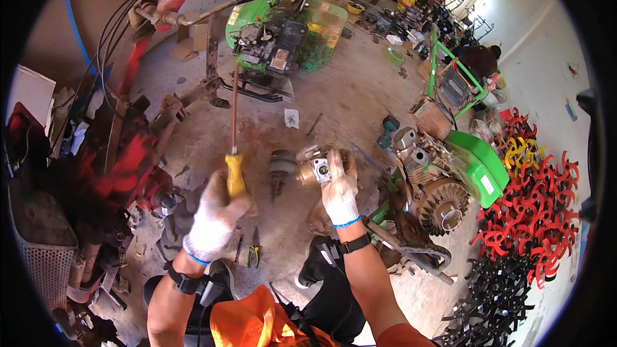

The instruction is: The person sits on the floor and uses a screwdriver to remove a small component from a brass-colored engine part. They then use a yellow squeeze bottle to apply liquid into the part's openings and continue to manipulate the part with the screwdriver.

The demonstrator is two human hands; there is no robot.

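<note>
My left hand [213,218], in a white work glove, is closed round the yellow handle of a long-shafted screwdriver [235,172], whose shaft points up and away from me. In my gloved right hand [340,194] is a small metal carburetor [315,168], gripped with a round bore facing up. The screwdriver and the carburetor are apart. Between the hands, a dark ribbed cylindrical part [281,166] lies on the floor. Pliers [254,255] with yellow-green handles rest near my left foot. To the right of my right hand sits a partly stripped engine [427,177].
A green fuel tank [477,168] stands beside the engine, with a teal power drill [388,132] nearby. Red curved blades [533,212] and black ones [491,302] are heaped at right. Ahead is a green tiller [276,38]; red machinery fills the left. Another person [479,59] is far right.
</note>
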